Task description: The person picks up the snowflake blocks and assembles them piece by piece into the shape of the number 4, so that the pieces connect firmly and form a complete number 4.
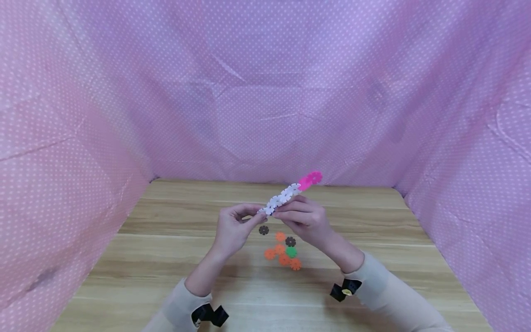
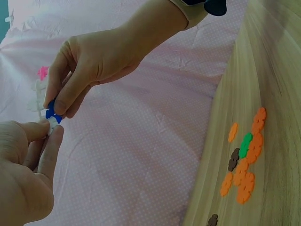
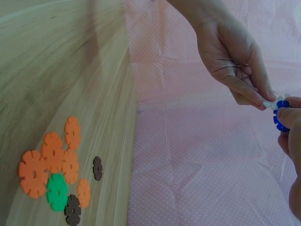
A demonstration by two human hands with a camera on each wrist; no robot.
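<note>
Above the table, a chain of white snowflake discs (image 1: pixel 282 197) slants up to the right, with pink snowflake discs (image 1: pixel 311 180) at its far end. My left hand (image 1: pixel 234 230) pinches the white disc at the near end between thumb and fingers. A blue snowflake disc (image 3: pixel 282 115) is pinched by my right hand (image 1: pixel 309 220) right at that white end. In the left wrist view the blue disc overlaps the white one between the fingertips of both hands. From the head view the blue disc is mostly hidden behind the chain and fingers.
Below the hands, several orange snowflake discs (image 1: pixel 284 260) lie grouped on the wooden table (image 1: pixel 174 258) with a green disc (image 1: pixel 291 251) and a dark brown disc (image 1: pixel 290 241). Another brown disc (image 1: pixel 263 230) lies apart, farther back. Pink dotted cloth (image 1: pixel 265 115) encloses the table's back and sides.
</note>
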